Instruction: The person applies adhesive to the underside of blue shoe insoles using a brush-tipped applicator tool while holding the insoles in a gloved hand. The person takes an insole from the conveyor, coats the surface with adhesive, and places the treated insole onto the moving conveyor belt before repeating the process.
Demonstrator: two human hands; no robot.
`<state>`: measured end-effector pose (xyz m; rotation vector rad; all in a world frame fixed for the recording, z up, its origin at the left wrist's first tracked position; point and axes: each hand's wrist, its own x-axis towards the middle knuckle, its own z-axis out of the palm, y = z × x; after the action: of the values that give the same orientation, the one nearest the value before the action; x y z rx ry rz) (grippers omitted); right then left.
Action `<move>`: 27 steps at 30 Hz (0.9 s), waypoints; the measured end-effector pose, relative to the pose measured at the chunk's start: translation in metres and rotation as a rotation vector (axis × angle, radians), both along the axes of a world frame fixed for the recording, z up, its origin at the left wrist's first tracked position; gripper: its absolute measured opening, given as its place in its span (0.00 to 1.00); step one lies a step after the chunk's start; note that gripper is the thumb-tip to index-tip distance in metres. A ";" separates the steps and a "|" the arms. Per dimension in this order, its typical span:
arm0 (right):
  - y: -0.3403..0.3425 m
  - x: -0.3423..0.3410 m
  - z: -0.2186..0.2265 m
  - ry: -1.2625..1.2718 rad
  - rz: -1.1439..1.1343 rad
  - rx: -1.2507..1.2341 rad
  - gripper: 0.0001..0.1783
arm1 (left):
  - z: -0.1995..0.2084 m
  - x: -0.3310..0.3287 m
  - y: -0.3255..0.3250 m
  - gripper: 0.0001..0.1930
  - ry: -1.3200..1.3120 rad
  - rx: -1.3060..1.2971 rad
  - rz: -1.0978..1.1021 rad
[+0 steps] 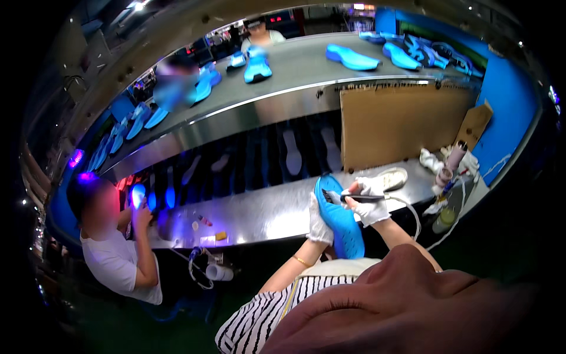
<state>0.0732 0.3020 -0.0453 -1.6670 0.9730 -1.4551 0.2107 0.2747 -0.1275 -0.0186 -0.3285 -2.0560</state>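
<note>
A blue shoe sole (348, 236) is held tilted in front of me, at the near edge of the metal bench. My left hand (319, 224), in a white glove with bare fingertips, is closed around the sole's left side. In my gloved right hand (370, 206) is a dark-handled brush (333, 196), from which a white tube or cord leads off. Its bristles lie over the inner face of the sole near the far end; whether they touch is hard to tell. A pale shoe-shaped piece (394, 179) rests on the bench just beyond my right hand.
Several blue soles (354, 58) lie on the conveyor belt (295, 59) above the bench. A cardboard sheet (401, 127) stands at the right, near thread-like spools (456, 156) and white cloths. On my left a co-worker (121, 259) holds a lit sole. Darker soles (292, 152) fill the lower shelf.
</note>
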 end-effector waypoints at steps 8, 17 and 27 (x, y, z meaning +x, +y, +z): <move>0.016 0.019 -0.014 0.110 0.030 0.098 0.07 | -0.035 0.012 -0.025 0.37 -0.213 0.089 0.002; 0.041 0.016 -0.037 -0.037 0.099 0.162 0.09 | -0.005 0.029 0.004 0.39 -0.361 0.098 -0.027; 0.043 -0.037 -0.046 0.130 -0.011 0.180 0.04 | 0.021 0.021 0.035 0.43 -0.657 -0.010 -0.264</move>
<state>0.0360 0.3451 -0.0912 -1.6405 1.1512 -1.2392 0.2321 0.3095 -0.1062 0.6489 -0.7714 -2.2768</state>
